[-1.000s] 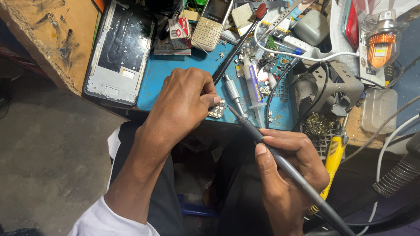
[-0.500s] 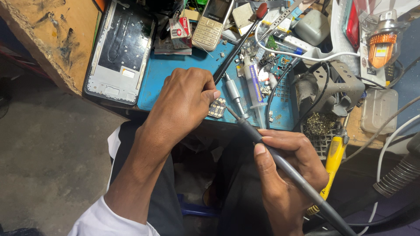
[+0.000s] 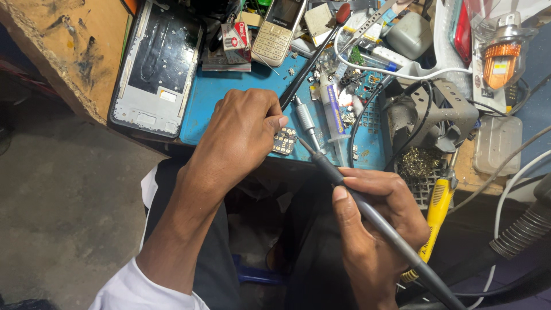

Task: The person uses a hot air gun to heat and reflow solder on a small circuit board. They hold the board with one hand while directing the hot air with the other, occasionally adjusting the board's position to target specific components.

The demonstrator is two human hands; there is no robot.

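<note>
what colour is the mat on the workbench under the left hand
Blue, seen in the head view: the mat lies beneath the left hand.

A gutted phone frame lies left of a keypad phone, with a yellow-handled screwdriver at the right

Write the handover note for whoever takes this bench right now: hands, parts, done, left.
Left hand: fingertips pin a small keypad circuit board on the blue work mat.
Right hand: grips the soldering iron like a pen, tip near the board's right edge.
Nearby: gutted phone frame, keypad phone, yellow-handled tool.
Done: board positioned.
Left: the joint itself; contact not discernible.
</note>
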